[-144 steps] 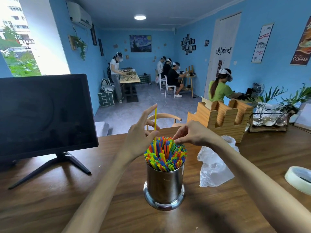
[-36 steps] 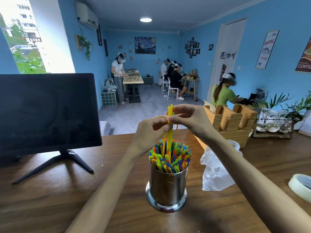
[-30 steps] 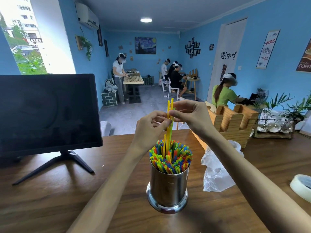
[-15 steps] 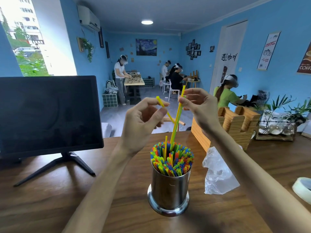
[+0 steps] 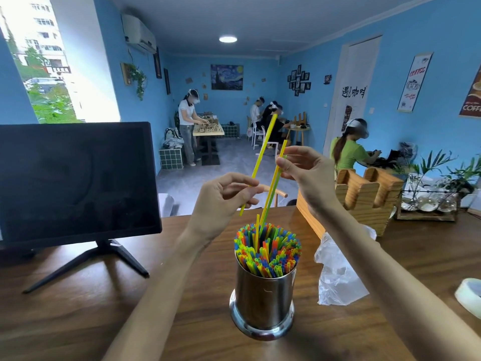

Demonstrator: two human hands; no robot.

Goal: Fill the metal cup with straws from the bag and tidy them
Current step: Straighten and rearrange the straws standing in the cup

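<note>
Straws in many colours pack the metal cup, which stands upright on the wooden desk between the two forearms. Above the cup, the left hand pinches a loose yellow straw between thumb and fingers; its grip sits low on the straw, whose short lower end pokes out below the hand and hangs clear of the cup, while the long upper part slants up and to the right. The right hand pinches a yellow and a green straw together near their tops, thumb against fingertips; these two run down and to the left from the grip, with their lower ends among the packed straws. Another yellow straw stands proud of the bundle. A crumpled clear plastic bag lies on the desk just right of the cup, behind the right forearm.
</note>
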